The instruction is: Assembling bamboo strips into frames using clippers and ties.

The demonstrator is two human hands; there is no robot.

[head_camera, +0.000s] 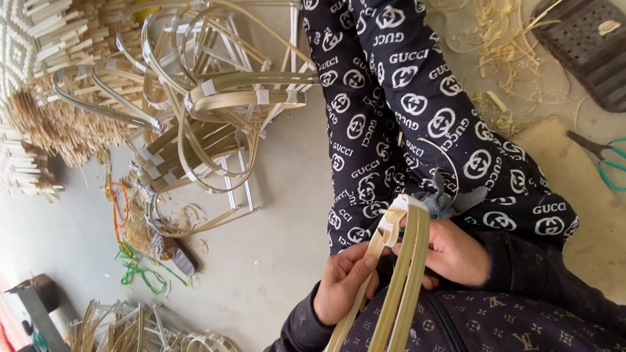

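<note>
My left hand [345, 280] pinches a bundle of pale bamboo strips [404, 274] near its taped top end. My right hand [453, 251] grips the same bundle from the other side, fingers curled around it. White tape [396, 212] wraps the strips' upper end, and a scrap of grey cloth or tape [450, 201] hangs beside it. The strips run down across my lap toward the bottom edge. My legs in black patterned trousers [391, 98] stretch away above the hands.
A heap of bent, taped bamboo frames [208, 111] lies at upper left, beside stacks of cut sticks [59, 39]. Green-handled scissors [603, 160] rest on a board at right. Orange and green cords [130, 254] and shavings litter the concrete floor. A dark mesh tray [587, 45] sits top right.
</note>
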